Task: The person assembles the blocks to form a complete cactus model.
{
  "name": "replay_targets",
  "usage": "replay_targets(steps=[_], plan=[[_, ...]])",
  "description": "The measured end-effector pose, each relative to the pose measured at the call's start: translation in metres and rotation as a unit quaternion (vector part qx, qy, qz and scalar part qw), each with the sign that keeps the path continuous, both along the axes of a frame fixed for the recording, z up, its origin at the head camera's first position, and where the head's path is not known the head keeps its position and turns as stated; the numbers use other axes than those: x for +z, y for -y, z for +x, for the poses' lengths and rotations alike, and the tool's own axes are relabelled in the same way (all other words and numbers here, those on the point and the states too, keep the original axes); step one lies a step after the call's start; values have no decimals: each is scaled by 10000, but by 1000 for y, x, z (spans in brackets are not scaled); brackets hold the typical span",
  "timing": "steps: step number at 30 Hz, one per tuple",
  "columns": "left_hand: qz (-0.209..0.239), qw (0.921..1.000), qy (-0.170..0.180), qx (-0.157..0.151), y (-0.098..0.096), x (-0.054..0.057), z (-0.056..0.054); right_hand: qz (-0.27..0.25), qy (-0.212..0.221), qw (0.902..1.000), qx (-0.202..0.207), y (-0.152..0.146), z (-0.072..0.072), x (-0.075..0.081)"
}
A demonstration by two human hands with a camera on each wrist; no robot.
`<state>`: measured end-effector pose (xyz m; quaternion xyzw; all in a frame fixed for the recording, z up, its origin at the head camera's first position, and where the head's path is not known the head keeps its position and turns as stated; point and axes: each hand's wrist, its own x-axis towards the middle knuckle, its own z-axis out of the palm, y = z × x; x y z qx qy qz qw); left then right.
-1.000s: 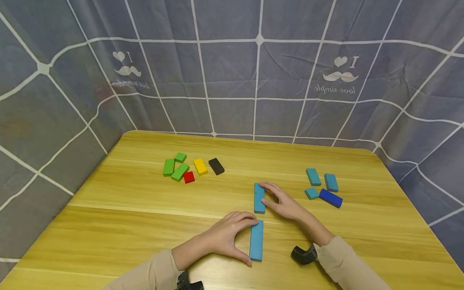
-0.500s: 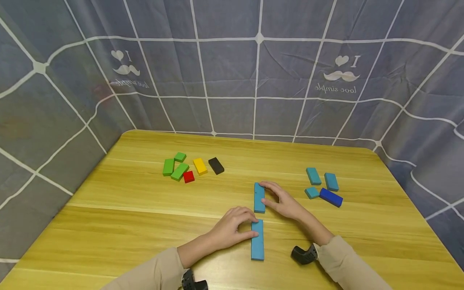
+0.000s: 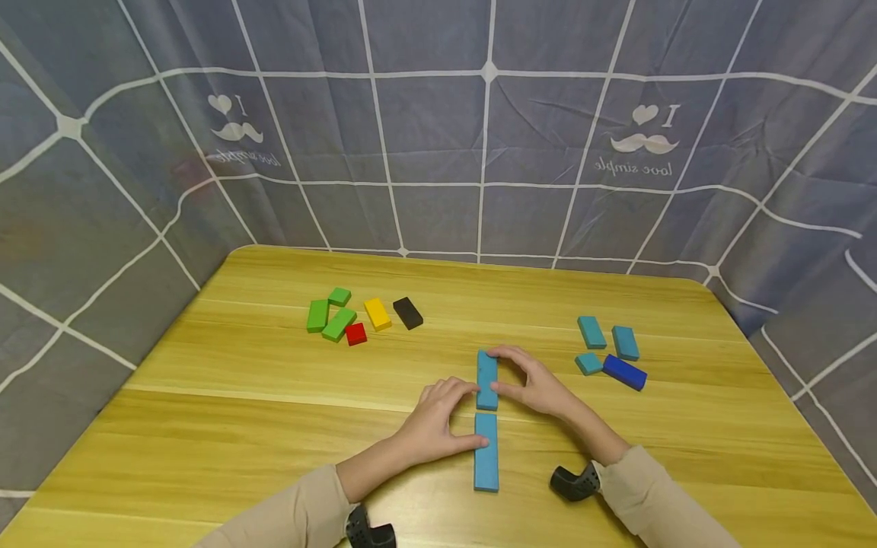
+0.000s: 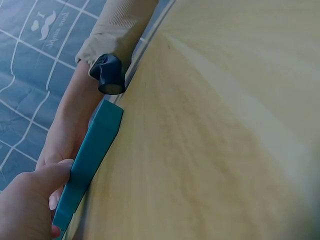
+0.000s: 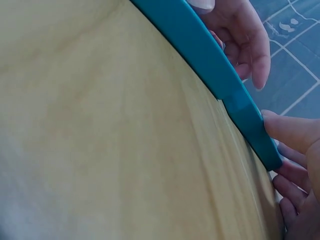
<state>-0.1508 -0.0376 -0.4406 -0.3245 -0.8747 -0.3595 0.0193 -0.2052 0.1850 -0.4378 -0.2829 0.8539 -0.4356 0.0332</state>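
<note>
Two light-blue rectangular blocks lie end to end on the wooden table with a narrow gap in the head view: a near block [image 3: 486, 468] and a far block [image 3: 487, 373]. My left hand [image 3: 432, 426] has its thumb on the near block's left side and its fingertips at the far block's left edge. My right hand [image 3: 537, 384] pinches the far block from the right, index finger at its far end, thumb along its side. In the right wrist view the right thumb [image 5: 287, 129] presses the block's edge. The left thumb [image 4: 47, 176] touches the near block in the left wrist view.
Back left on the table [image 3: 240, 441] are several green blocks [image 3: 339, 325], a red block [image 3: 355, 333], a yellow block [image 3: 377, 313] and a black block [image 3: 408, 313]. Three teal blocks [image 3: 592, 332] and a dark-blue block [image 3: 624, 372] lie right. A grey curtain [image 3: 438, 137] hangs behind.
My left thumb has shifted up from the near block's front end, and the left fingers have moved to the far block. The far block has slid nearer, narrowing the gap.
</note>
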Motion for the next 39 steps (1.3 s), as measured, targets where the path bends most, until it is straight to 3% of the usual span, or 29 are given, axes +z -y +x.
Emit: replay_targets(steps=[18,27,34,39], plan=[[-461,9986,-196,147,0,0,-3,-114,215,9997,-10,1,4,2],[-539,9983,-193,118,1,1,-4,-120,167,9998,57,10,19,27],[-672,9975,-164,157,1,1,-6,-95,144,9999,13,3,7,4],[-732,9970,-130,195,1,1,-6,-124,88,9998,91,-1,3,-1]])
